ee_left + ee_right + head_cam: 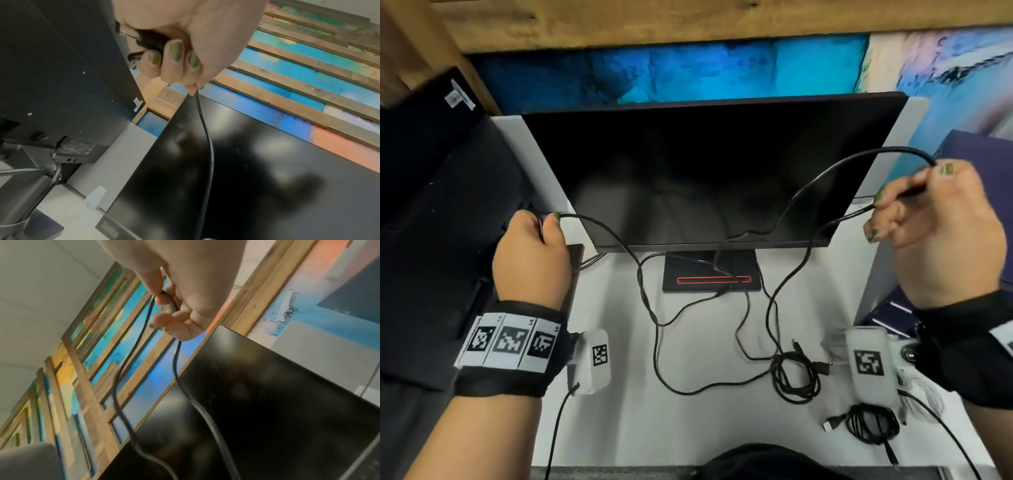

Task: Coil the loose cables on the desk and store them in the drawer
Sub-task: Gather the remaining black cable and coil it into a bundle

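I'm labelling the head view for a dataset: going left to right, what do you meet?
Second monitor's black back → left hand gripping the black cable → monitor stand base → coiled cable → right hand pinching the same cable.

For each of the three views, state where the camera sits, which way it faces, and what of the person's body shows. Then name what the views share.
Head: worn on the head, looking forward and down at the white desk; both forearms show, left hand and right hand holding a black cable.
Left wrist: looks along the left hand gripping the cable's plug end.
Right wrist: looks along the right hand pinching a cable loop.
Shared: the black cable and the dark monitor.
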`<move>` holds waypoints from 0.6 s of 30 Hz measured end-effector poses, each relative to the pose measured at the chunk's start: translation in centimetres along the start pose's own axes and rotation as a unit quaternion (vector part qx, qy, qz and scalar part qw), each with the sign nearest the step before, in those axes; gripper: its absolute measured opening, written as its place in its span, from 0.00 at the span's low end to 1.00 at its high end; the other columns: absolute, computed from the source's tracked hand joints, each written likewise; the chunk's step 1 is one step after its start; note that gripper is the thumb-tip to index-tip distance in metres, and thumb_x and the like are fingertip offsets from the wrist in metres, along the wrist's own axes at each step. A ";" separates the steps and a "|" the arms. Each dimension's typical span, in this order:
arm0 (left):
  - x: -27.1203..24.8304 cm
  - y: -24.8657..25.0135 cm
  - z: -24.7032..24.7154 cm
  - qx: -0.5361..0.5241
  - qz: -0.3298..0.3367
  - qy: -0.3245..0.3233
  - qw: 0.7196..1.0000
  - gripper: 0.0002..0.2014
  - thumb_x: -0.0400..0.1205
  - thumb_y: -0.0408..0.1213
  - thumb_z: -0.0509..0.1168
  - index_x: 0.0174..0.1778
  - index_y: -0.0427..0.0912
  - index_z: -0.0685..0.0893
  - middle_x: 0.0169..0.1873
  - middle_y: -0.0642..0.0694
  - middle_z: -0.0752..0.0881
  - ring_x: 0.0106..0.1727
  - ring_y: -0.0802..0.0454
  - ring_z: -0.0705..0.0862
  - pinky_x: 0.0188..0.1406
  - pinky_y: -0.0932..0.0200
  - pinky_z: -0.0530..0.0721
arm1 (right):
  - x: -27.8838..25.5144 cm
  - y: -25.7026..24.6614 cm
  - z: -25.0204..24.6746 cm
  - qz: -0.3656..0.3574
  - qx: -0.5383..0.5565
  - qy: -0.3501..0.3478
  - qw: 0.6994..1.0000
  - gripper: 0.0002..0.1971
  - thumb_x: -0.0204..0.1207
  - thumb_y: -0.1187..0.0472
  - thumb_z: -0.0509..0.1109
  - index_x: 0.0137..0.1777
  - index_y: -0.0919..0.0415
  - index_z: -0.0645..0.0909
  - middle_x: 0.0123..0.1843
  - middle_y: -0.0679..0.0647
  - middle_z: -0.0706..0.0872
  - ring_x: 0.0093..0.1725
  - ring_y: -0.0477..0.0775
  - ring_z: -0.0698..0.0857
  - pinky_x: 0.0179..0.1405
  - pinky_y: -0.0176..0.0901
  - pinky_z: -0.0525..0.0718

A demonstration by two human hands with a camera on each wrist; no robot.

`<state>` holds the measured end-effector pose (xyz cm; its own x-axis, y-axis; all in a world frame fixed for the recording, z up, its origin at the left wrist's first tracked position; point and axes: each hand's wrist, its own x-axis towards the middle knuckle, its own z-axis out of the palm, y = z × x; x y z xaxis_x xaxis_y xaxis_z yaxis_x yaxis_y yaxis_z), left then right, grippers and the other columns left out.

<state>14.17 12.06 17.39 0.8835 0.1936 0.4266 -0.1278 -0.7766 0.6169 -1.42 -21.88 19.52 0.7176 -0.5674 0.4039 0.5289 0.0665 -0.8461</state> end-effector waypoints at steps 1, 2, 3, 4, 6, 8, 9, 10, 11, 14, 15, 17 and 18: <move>0.1 0.1 0.0 -0.009 0.001 -0.005 1.000 0.15 0.87 0.40 0.55 0.39 0.32 0.70 0.29 0.40 0.71 0.36 0.41 0.70 0.36 0.51 0.62 | -0.2 -0.1 0.1 0.001 -0.010 -0.017 1.000 0.09 0.84 0.61 0.51 0.43 0.55 0.69 0.35 0.56 0.80 0.24 0.55 0.75 0.31 0.42 0.77; 0.2 0.4 -0.1 -0.020 0.004 -0.010 1.000 0.16 0.87 0.41 0.55 0.38 0.32 0.69 0.27 0.42 0.70 0.36 0.40 0.70 0.36 0.51 0.61 | -0.5 -0.1 0.4 0.004 -0.022 -0.034 0.999 0.08 0.83 0.62 0.52 0.43 0.56 0.70 0.36 0.56 0.80 0.26 0.56 0.76 0.33 0.42 0.77; 0.3 0.8 -0.2 -0.038 0.001 -0.018 0.999 0.17 0.87 0.41 0.55 0.37 0.33 0.69 0.26 0.43 0.68 0.35 0.40 0.70 0.36 0.53 0.60 | -0.9 -0.1 0.6 0.010 -0.035 -0.052 0.998 0.08 0.82 0.63 0.54 0.43 0.57 0.71 0.36 0.57 0.80 0.28 0.57 0.76 0.34 0.42 0.77; 0.5 1.3 -0.2 -0.056 -0.003 -0.028 0.998 0.17 0.87 0.41 0.55 0.34 0.34 0.68 0.25 0.45 0.68 0.35 0.41 0.69 0.35 0.54 0.60 | -1.4 0.1 0.9 0.019 -0.043 -0.070 0.996 0.07 0.80 0.63 0.56 0.42 0.57 0.73 0.37 0.57 0.80 0.30 0.57 0.76 0.35 0.43 0.78; 1.0 2.1 0.0 -0.104 -0.015 -0.054 0.993 0.19 0.86 0.43 0.56 0.30 0.40 0.67 0.25 0.49 0.71 0.35 0.41 0.71 0.35 0.54 0.63 | -2.5 0.5 1.5 0.045 -0.062 -0.114 0.990 0.03 0.74 0.60 0.65 0.39 0.56 0.78 0.37 0.57 0.81 0.32 0.59 0.78 0.37 0.45 0.78; 1.5 3.0 0.4 -0.182 -0.018 -0.076 0.980 0.17 0.81 0.50 0.57 0.28 0.47 0.71 0.25 0.50 0.77 0.34 0.38 0.76 0.38 0.47 0.76 | -3.7 1.1 2.0 0.073 -0.106 -0.173 0.976 0.03 0.68 0.58 0.68 0.35 0.55 0.82 0.38 0.59 0.81 0.35 0.61 0.79 0.40 0.48 0.80; 1.7 3.5 0.4 -0.216 -0.016 -0.084 0.973 0.16 0.80 0.52 0.56 0.30 0.48 0.74 0.24 0.50 0.78 0.30 0.40 0.77 0.36 0.46 0.79 | -4.3 1.7 2.2 0.085 -0.130 -0.208 0.966 0.04 0.67 0.57 0.68 0.35 0.56 0.82 0.38 0.59 0.81 0.36 0.61 0.80 0.41 0.50 0.81; 1.8 4.1 0.5 -0.244 -0.009 -0.095 0.965 0.15 0.81 0.50 0.56 0.31 0.48 0.75 0.21 0.51 0.78 0.25 0.44 0.76 0.29 0.52 0.78 | -4.9 2.2 2.4 0.098 -0.155 -0.244 0.952 0.05 0.67 0.56 0.69 0.35 0.57 0.83 0.39 0.58 0.82 0.38 0.59 0.81 0.42 0.49 0.83; 1.9 4.6 0.6 -0.271 0.002 -0.106 0.957 0.14 0.83 0.47 0.56 0.32 0.47 0.75 0.17 0.52 0.76 0.20 0.49 0.73 0.23 0.59 0.74 | -5.6 2.9 2.7 0.107 -0.188 -0.278 0.936 0.06 0.68 0.56 0.71 0.36 0.59 0.84 0.39 0.57 0.83 0.39 0.57 0.82 0.44 0.46 0.84; 1.8 7.2 -0.1 -0.349 0.031 -0.126 0.928 0.14 0.88 0.40 0.53 0.35 0.44 0.71 0.14 0.52 0.73 0.14 0.53 0.69 0.15 0.64 0.67 | -7.9 5.7 3.4 0.128 -0.322 -0.361 0.866 0.03 0.70 0.58 0.73 0.39 0.53 0.88 0.41 0.48 0.86 0.42 0.46 0.84 0.45 0.35 0.81; 1.9 8.0 -0.5 -0.377 0.044 -0.130 0.916 0.14 0.88 0.39 0.52 0.35 0.44 0.70 0.15 0.52 0.74 0.14 0.53 0.70 0.15 0.63 0.67 | -8.7 6.6 3.5 0.140 -0.366 -0.388 0.834 0.04 0.71 0.58 0.72 0.42 0.50 0.89 0.43 0.44 0.86 0.43 0.45 0.84 0.45 0.33 0.80; 2.0 9.3 -1.3 -0.409 0.083 -0.138 0.898 0.14 0.89 0.37 0.50 0.37 0.44 0.68 0.17 0.50 0.79 0.15 0.52 0.71 0.17 0.60 0.69 | -10.0 7.8 3.8 0.181 -0.422 -0.433 0.776 0.07 0.74 0.55 0.72 0.49 0.43 0.89 0.49 0.39 0.87 0.42 0.43 0.84 0.47 0.37 0.82; 2.0 9.8 -1.7 -0.416 0.108 -0.141 0.892 0.13 0.89 0.37 0.49 0.37 0.44 0.67 0.19 0.50 0.81 0.15 0.52 0.71 0.18 0.60 0.69 | -10.2 7.8 3.9 0.212 -0.425 -0.444 0.760 0.09 0.75 0.53 0.71 0.52 0.39 0.87 0.52 0.37 0.88 0.38 0.43 0.85 0.47 0.39 0.83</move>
<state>13.86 5.83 25.45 0.8610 -0.1554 0.4843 -0.4956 -0.0423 0.8675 -2.87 -12.39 10.14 0.9642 0.1592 -0.2123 -0.0488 -0.6801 -0.7315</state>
